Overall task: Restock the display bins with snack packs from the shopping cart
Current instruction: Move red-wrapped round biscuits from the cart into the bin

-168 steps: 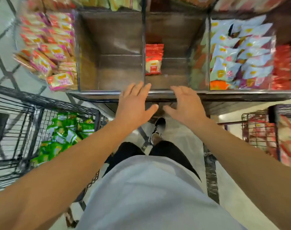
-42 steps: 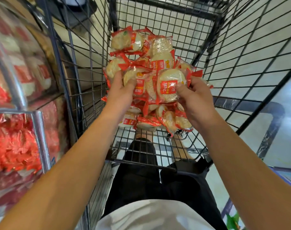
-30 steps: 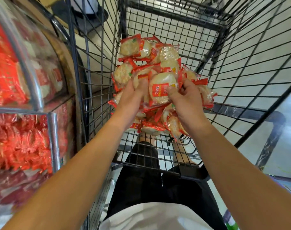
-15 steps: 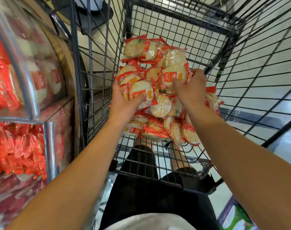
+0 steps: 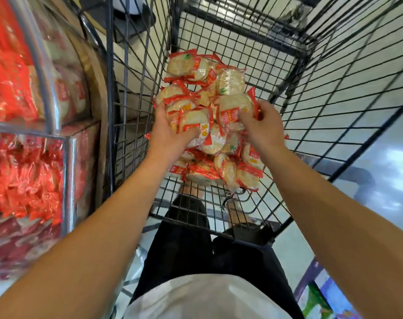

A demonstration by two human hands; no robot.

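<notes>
At far left the display bins [image 5: 28, 157] hold red packs behind clear, metal-framed fronts. Beside them, inside the wire shopping cart [image 5: 311, 93], the left hand [image 5: 170, 137] curls its fingers around several snack packs [image 5: 207, 125] from the heap, and the right hand [image 5: 262, 127] pinches packs at the heap's right edge. The slick, loosely stacked wrappers could slide out of so full a grasp during the lift toward the bins.

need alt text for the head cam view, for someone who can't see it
Seen from above, a person's left hand and right hand grip red-edged snack packs from a pile in a black wire cart. Clear display bins holding red packs stand to the left, outside the cart.
</notes>
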